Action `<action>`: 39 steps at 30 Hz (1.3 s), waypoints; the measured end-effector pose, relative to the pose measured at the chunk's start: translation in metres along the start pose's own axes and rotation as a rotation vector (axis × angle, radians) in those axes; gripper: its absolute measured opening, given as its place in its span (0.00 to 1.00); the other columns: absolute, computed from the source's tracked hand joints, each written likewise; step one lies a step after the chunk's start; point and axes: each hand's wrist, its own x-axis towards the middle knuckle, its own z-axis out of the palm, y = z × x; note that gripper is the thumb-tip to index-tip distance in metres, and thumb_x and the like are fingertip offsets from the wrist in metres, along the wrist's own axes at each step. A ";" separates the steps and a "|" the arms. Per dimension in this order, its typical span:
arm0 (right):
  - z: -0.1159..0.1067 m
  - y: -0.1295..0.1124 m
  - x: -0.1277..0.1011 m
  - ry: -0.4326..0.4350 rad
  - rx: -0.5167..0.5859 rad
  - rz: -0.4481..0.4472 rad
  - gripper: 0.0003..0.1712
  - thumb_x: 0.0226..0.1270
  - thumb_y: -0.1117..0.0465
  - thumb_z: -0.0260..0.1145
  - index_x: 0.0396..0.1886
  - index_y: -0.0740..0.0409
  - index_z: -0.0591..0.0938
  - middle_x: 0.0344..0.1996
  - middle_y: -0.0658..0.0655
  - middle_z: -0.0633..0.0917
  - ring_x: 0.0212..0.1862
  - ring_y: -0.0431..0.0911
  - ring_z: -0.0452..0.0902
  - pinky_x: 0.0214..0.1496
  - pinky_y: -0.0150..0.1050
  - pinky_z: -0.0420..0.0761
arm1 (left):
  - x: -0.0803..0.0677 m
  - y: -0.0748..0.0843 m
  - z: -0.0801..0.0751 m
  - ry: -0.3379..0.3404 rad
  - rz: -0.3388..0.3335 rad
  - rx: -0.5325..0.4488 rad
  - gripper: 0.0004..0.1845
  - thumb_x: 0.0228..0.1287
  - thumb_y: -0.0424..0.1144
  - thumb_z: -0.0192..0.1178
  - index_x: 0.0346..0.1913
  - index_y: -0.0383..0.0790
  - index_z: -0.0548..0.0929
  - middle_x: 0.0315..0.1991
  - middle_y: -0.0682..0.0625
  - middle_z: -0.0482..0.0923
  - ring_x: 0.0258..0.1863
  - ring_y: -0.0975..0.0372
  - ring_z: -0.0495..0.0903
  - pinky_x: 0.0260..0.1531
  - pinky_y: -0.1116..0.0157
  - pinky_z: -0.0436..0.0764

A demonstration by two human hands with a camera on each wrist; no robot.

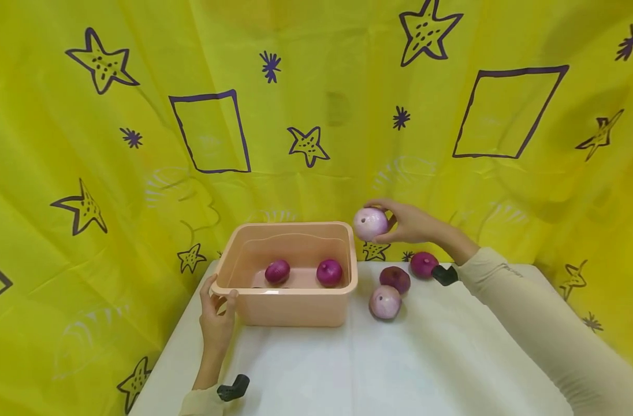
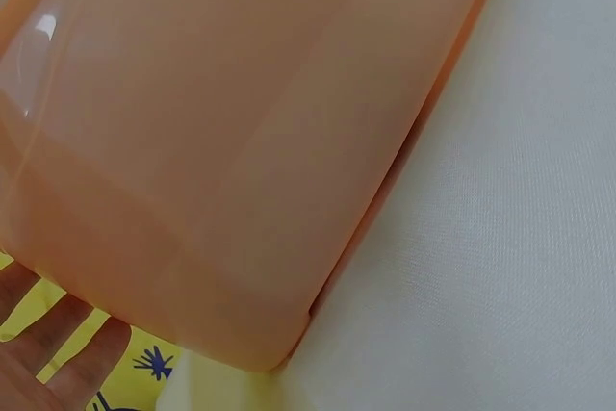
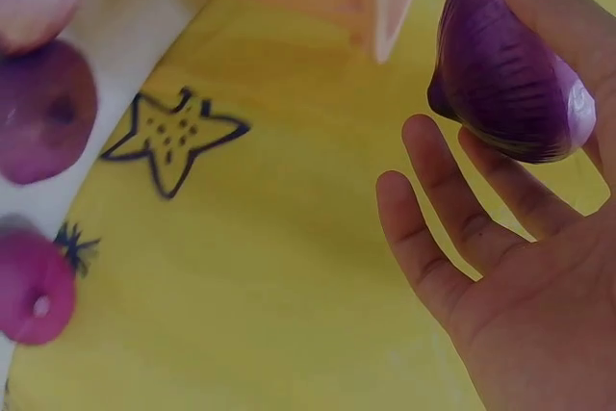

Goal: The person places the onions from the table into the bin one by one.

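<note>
- Nearest, your left hand [image 1: 216,325] grips the near left corner of a peach plastic tub [image 1: 295,309], thumb at the front; a stray tug there could skid it across the white desk [image 1: 316,370].
- Right of the tub, a pale onion [image 1: 385,302] sits before a dark onion [image 1: 395,280], a magenta onion [image 1: 424,265] behind; a brush from your right sleeve [image 1: 524,323] could set such round bulbs rolling.
- Inside the tub, a red onion [image 1: 277,271] rests at left, another red onion [image 1: 329,273] at right; the front wall partly hides whatever lies behind it.
- At the tub's far right corner, your right hand [image 1: 407,224] holds a purple-and-white onion [image 1: 371,224] aloft between thumb and fingers, outside the rim; the slick skin could slip, or a low crossing could knock it against the edge.
- Farthest, a yellow curtain [image 1: 316,86] carries drawn stars and frames; you can read no brand, label or writing.
</note>
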 end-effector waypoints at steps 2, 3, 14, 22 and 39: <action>0.004 -0.006 0.010 -0.012 0.003 -0.006 0.45 0.58 0.58 0.81 0.73 0.55 0.70 0.60 0.62 0.79 0.48 0.55 0.83 0.52 0.51 0.85 | 0.000 0.000 0.000 -0.001 -0.001 -0.003 0.34 0.76 0.42 0.59 0.79 0.53 0.57 0.75 0.39 0.66 0.60 0.42 0.78 0.42 0.83 0.75; 0.007 -0.009 0.015 -0.019 0.003 -0.010 0.45 0.58 0.58 0.81 0.73 0.54 0.70 0.60 0.62 0.79 0.48 0.55 0.83 0.53 0.51 0.85 | 0.000 0.000 0.000 -0.002 -0.002 -0.005 0.35 0.76 0.42 0.59 0.79 0.53 0.57 0.75 0.39 0.66 0.60 0.42 0.78 0.42 0.83 0.75; 0.037 -0.038 0.063 -0.057 0.024 -0.066 0.45 0.56 0.60 0.81 0.73 0.55 0.70 0.60 0.62 0.80 0.46 0.54 0.85 0.52 0.47 0.85 | -0.003 0.002 -0.001 -0.003 -0.012 -0.004 0.34 0.76 0.43 0.59 0.79 0.55 0.58 0.75 0.39 0.65 0.61 0.42 0.78 0.43 0.83 0.75; 0.060 -0.051 0.092 -0.091 0.061 -0.098 0.44 0.56 0.60 0.81 0.71 0.54 0.71 0.58 0.62 0.80 0.45 0.52 0.84 0.52 0.43 0.85 | -0.002 0.001 -0.002 -0.007 -0.014 -0.011 0.35 0.76 0.43 0.59 0.79 0.55 0.57 0.75 0.39 0.66 0.61 0.42 0.77 0.43 0.82 0.75; 0.093 -0.062 0.113 -0.119 0.086 -0.135 0.41 0.56 0.58 0.81 0.69 0.50 0.73 0.59 0.56 0.79 0.55 0.52 0.79 0.60 0.46 0.80 | -0.003 0.011 -0.002 -0.019 -0.048 0.011 0.35 0.76 0.43 0.59 0.80 0.53 0.55 0.77 0.40 0.63 0.64 0.42 0.76 0.46 0.78 0.76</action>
